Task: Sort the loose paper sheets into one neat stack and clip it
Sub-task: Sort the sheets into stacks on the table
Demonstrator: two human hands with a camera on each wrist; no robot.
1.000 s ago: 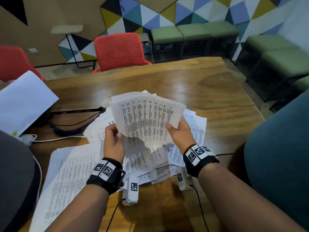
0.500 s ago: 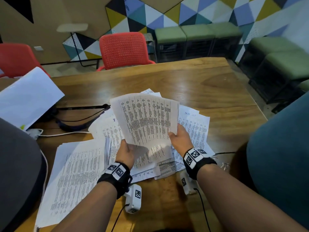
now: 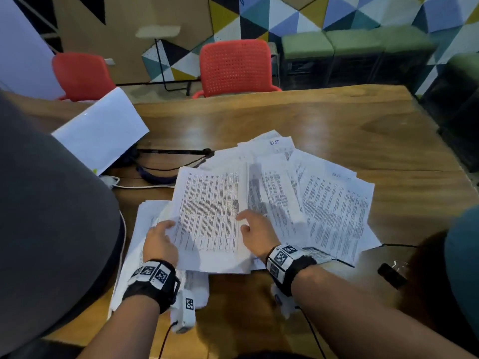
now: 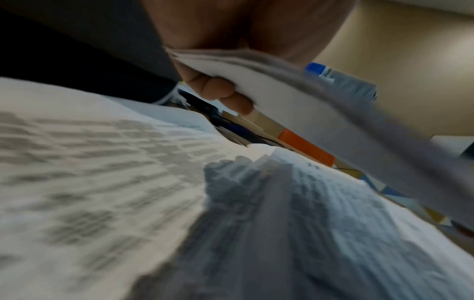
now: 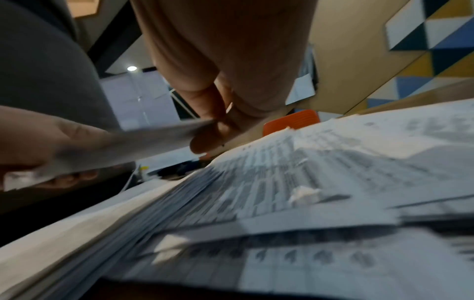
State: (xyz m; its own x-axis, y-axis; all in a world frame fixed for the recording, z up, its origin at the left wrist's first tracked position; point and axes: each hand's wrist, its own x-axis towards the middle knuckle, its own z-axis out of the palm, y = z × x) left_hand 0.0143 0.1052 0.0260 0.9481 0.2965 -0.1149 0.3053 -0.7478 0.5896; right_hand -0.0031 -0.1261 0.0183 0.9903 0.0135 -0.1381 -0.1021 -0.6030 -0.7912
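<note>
I hold a thin bundle of printed sheets (image 3: 212, 218) nearly flat, low over the table. My left hand (image 3: 160, 242) pinches its left edge, thumb on top and fingers (image 4: 218, 89) underneath the bundle (image 4: 282, 91). My right hand (image 3: 255, 229) pinches the right edge (image 5: 212, 125). Below the bundle's left side lies a pile of sheets (image 3: 134, 268). More loose sheets (image 3: 331, 203) fan out to the right, overlapping and askew. A small black clip (image 3: 392, 273) with wire handles lies on the wood at the far right.
A white panel (image 3: 101, 130), black cables (image 3: 166, 172) and a white power strip (image 3: 111, 181) sit at the back left of the wooden table (image 3: 311, 120). A dark grey bulk (image 3: 51, 216) crowds the left, a teal seat (image 3: 464, 255) the right. Red chairs (image 3: 236, 66) stand beyond.
The bundle was held raised in front of me; both hands have since lowered it nearly flat and carried it left, over the left pile. My view has swung left.
</note>
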